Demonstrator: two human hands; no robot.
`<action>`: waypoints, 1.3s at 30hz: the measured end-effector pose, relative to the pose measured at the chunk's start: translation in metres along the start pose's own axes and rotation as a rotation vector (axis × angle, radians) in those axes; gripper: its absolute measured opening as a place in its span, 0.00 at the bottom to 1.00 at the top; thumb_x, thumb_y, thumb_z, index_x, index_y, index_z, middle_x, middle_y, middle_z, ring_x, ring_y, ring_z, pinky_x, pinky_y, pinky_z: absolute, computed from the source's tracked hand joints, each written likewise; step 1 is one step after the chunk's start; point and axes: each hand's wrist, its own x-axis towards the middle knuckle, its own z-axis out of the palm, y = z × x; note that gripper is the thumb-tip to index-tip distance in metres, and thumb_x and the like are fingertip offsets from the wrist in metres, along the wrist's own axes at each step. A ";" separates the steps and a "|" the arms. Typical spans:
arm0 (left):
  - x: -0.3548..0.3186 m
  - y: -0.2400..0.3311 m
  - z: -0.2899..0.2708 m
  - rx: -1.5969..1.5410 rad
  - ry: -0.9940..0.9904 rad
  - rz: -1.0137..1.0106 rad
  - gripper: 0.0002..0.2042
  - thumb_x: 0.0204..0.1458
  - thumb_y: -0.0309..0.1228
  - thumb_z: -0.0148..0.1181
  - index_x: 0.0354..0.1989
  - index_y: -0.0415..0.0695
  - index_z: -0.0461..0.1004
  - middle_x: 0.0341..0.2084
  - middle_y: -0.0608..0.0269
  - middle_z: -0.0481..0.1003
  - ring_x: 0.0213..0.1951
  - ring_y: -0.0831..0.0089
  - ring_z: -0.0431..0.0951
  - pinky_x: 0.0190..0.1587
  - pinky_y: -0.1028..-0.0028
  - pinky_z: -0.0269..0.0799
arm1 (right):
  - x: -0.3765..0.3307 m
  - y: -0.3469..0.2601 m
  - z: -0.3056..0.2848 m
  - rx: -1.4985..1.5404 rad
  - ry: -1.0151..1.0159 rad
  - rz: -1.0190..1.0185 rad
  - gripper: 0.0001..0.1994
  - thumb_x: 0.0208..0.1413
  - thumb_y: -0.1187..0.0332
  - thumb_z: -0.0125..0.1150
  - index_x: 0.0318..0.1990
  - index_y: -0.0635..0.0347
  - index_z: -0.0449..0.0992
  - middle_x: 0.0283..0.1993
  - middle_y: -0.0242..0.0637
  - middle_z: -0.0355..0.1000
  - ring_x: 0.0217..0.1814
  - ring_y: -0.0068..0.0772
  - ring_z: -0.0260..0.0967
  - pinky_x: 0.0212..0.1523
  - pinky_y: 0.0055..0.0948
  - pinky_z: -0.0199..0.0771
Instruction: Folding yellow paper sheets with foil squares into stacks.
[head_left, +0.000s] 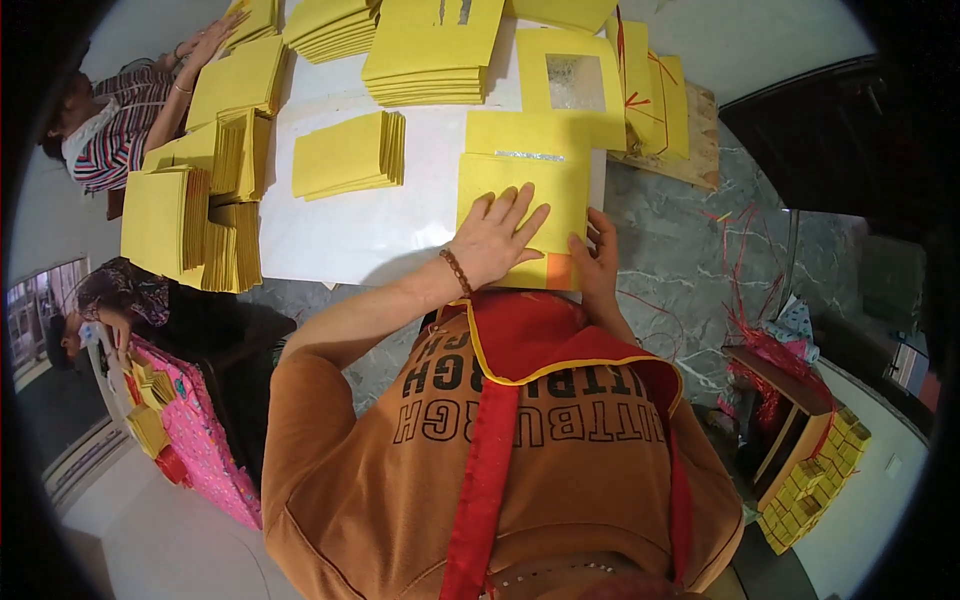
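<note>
A yellow paper sheet point(525, 130) lies in front of me at the table's near right corner, with a folded-over part on it and a silver strip showing along the fold. Flat on the folded part rests my left hand point(497, 238), its fingers spread. My right hand point(599, 257) is at the sheet's right edge, thumb over the paper and fingers curled beside it. An orange patch point(559, 271) shows at the near edge of the paper. Whether more sheets lie underneath, I cannot tell.
On the white table point(350, 235) sit a small folded yellow stack point(345, 158), taller stacks point(430, 65) behind and several bundles point(165, 220) at left. A silver-patched sheet point(535, 85) lies beyond. Two people sit at left. Red strings point(745, 290) hang at right, near a yellow pile point(815, 480).
</note>
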 end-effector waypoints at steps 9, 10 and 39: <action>0.004 -0.010 -0.006 0.154 0.046 0.103 0.25 0.40 0.28 0.49 0.51 0.35 0.63 0.45 0.45 0.68 0.42 0.62 0.69 0.41 0.71 0.66 | -0.003 0.006 -0.002 -0.013 -0.052 -0.094 0.22 0.56 0.68 0.47 0.57 0.60 0.53 0.55 0.41 0.56 0.55 0.32 0.55 0.52 0.29 0.59; 0.004 -0.015 -0.011 0.077 0.106 0.106 0.24 0.39 0.27 0.50 0.50 0.35 0.64 0.45 0.48 0.68 0.43 0.63 0.69 0.42 0.70 0.65 | -0.006 -0.002 0.002 0.009 -0.007 -0.077 0.22 0.57 0.67 0.43 0.59 0.60 0.50 0.57 0.42 0.54 0.56 0.32 0.54 0.54 0.30 0.57; -0.140 -0.183 -0.003 0.224 -0.218 -0.435 0.39 0.36 0.25 0.55 0.62 0.57 0.48 0.63 0.60 0.45 0.63 0.55 0.44 0.60 0.50 0.38 | -0.010 0.010 -0.003 -0.138 0.012 -0.005 0.25 0.52 0.68 0.54 0.56 0.63 0.57 0.53 0.40 0.60 0.52 0.31 0.58 0.49 0.29 0.62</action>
